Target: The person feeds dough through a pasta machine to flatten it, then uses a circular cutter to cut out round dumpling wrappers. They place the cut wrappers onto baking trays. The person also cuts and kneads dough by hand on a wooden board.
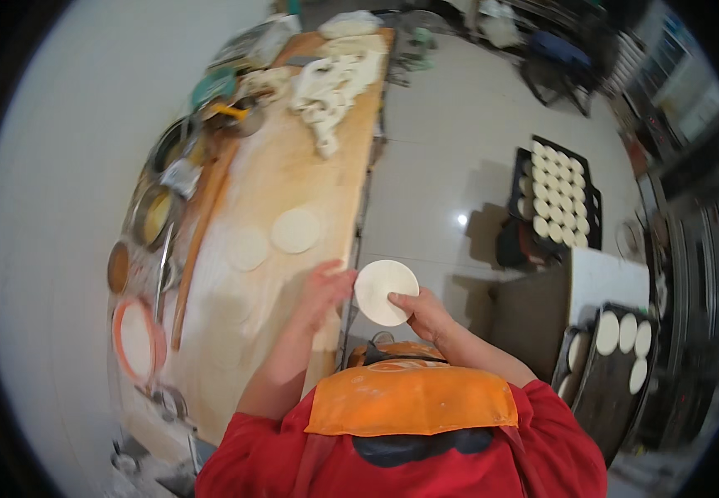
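Note:
A flat, pale dough round (pixel 379 289) is pinched at its right side by my right hand (pixel 428 314), with the thumb lying on top. It is held up past the front edge of the floured wooden worktable (pixel 272 180). My left hand (pixel 325 295) is blurred by motion at the round's left rim, its fingers loosely spread and nothing in its grasp. Whether those fingertips touch the dough is hard to tell. Two more dough rounds lie on the table beyond that hand, a brighter one (pixel 296 230) and a paler, flour-dusted one (pixel 247 249).
Along the wall side lie a long wooden rolling pin (pixel 204 230), metal bowls (pixel 154 215) and an orange-rimmed tub (pixel 138 339). A crumpled cloth (pixel 337 87) covers the far end. To the right stand a tray of several small dough rounds (pixel 558 193) and a dark baking tray (pixel 614 398) with larger rounds.

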`<action>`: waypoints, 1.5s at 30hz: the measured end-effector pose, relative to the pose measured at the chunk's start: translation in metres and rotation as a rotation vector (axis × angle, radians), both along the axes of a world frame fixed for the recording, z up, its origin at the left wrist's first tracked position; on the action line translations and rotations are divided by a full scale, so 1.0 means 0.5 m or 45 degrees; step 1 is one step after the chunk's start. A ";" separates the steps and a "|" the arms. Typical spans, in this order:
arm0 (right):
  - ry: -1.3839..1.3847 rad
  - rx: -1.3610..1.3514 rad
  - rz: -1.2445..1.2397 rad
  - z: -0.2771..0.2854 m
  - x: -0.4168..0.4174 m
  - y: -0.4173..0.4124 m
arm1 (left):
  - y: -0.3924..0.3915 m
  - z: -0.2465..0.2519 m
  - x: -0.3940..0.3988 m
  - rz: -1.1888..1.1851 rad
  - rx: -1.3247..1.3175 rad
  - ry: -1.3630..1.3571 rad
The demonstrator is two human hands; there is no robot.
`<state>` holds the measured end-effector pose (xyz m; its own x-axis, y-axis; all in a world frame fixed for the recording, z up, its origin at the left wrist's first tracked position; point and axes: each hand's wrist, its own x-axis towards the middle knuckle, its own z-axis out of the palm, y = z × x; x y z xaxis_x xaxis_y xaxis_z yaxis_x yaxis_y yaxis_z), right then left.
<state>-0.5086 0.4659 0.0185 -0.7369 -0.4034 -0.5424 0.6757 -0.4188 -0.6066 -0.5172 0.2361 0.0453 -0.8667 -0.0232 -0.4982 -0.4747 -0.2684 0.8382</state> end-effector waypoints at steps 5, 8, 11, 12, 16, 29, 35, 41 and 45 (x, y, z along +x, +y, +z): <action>0.193 0.695 -0.286 -0.036 0.041 0.216 | -0.264 -0.306 -0.243 -0.032 -1.868 -0.075; 0.244 0.909 -0.525 -0.012 0.110 0.425 | -0.409 -0.378 -0.297 -0.126 -2.429 0.112; 0.360 0.759 -1.142 0.062 0.229 0.655 | -0.398 -0.336 -0.287 0.071 -2.147 0.005; 0.368 0.709 -1.382 0.077 0.270 0.713 | -0.387 -0.306 -0.295 0.164 -1.971 0.017; 0.199 0.935 -2.016 -0.022 0.469 0.958 | -0.258 -0.171 -0.293 0.447 -1.039 0.111; 0.447 0.534 -1.424 0.038 0.495 0.920 | 0.972 0.056 0.046 -1.368 0.214 0.160; -0.023 1.201 -1.450 -0.084 0.561 0.948 | 1.076 0.025 0.114 -1.601 -0.310 0.798; 0.255 1.461 -1.288 -0.015 0.545 0.923 | 0.581 -0.170 0.014 -0.814 -1.404 0.861; 0.209 1.917 -1.093 -0.028 0.458 0.897 | 0.168 -0.157 0.122 0.064 -2.242 0.522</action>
<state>-0.2796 0.9146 0.0043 -0.5339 0.8440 0.0517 0.4794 0.3525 -0.8037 -0.4562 0.3202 -0.0329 -0.8969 -0.2584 0.3589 -0.2071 0.9625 0.1755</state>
